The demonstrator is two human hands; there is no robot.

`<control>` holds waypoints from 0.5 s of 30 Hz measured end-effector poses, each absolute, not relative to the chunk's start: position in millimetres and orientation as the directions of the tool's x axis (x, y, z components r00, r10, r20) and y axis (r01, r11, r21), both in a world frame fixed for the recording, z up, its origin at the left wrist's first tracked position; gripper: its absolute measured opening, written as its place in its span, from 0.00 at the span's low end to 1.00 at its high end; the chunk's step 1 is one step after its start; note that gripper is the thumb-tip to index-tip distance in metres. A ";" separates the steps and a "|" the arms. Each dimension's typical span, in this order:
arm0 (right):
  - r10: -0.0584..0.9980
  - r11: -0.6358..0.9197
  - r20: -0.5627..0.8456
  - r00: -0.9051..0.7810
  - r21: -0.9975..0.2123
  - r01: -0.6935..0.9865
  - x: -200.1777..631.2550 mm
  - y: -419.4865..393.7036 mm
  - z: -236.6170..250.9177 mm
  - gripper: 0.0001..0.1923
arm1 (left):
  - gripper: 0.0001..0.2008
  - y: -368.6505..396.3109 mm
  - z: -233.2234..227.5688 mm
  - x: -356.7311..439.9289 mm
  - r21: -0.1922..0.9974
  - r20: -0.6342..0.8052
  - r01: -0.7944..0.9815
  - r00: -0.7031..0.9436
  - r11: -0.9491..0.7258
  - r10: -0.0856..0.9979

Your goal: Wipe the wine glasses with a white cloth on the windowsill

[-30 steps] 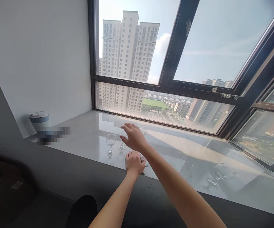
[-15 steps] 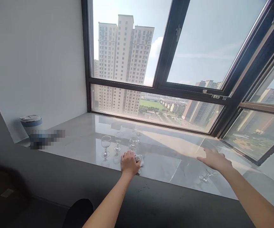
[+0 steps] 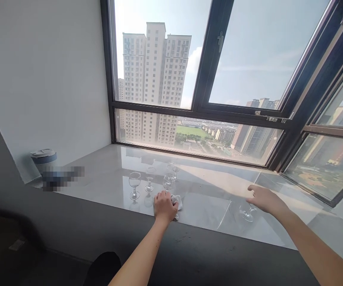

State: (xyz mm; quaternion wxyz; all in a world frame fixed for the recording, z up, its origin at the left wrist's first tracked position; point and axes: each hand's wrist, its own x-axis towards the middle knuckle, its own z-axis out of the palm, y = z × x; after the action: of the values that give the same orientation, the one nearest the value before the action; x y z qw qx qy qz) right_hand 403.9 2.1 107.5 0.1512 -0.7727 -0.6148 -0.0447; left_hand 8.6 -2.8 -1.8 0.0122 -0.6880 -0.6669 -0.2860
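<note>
Since half a second ago, the right hand (image 3: 266,200) has been drawing a little nearer to the lone wine glass (image 3: 247,213) on the right of the surface (image 3: 207,198); the glass's base, which showed below the wrist before, is now showing just left of and under the palm. The hand is hovering over the glass with fingers loosely spread and the thumb pointing left; whether it is touching the glass I cannot tell. A second ago this hand was reaching over the group of glasses on the left instead.

The left hand (image 3: 164,206) is staying put, curled and pressing down on a crumpled white cloth (image 3: 177,201) near the front edge of the surface.

The lone glass is clear and stemmed, with its round foot facing the near side; most of its bowl is hiding under the hand. Well apart to the left, four clear stemmed glasses (image 3: 134,185) are standing upright just beyond the cloth. At the far left, by the wall, a white tub with a blue band (image 3: 43,158) is sitting.
</note>
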 end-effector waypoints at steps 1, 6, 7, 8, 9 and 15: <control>0.955 -0.157 0.223 0.198 -0.188 0.970 387.9 1.4 116.4 0.20 | 0.13 -2.4 -2.7 8.6 0.365 0.416 0.924 -0.053 -0.114 0.908; 0.905 0.157 0.424 -0.030 -0.268 0.951 276.6 -9.8 171.6 0.21 | 0.13 -1.9 -4.7 8.4 0.364 0.432 0.922 -0.045 -0.129 0.901; 0.871 0.248 0.483 -0.087 -0.280 0.927 252.4 -13.9 182.0 0.21 | 0.12 -2.4 -4.1 8.3 0.364 0.431 0.922 -0.038 -0.135 0.901; 0.835 0.340 0.529 -0.150 -0.282 0.897 228.7 -18.1 191.3 0.20 | 0.12 -3.2 -3.2 8.2 0.364 0.429 0.921 -0.029 -0.143 0.903; 0.799 0.423 0.562 -0.214 -0.273 0.864 206.0 -22.2 199.4 0.20 | 0.11 -4.1 -1.9 8.1 0.363 0.425 0.919 -0.015 -0.156 0.905; 0.706 0.639 0.474 -0.527 -0.103 0.763 92.7 -23.5 202.7 0.21 | 0.11 -11.5 7.7 6.0 0.378 0.410 0.887 0.095 -0.264 0.907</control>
State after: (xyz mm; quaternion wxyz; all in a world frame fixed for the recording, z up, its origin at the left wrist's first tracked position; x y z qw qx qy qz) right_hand 92.7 -23.5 202.7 0.2437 -0.4211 -0.8717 -0.0586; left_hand 6.0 -11.5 7.7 -0.0171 -0.7399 -0.6063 -0.2911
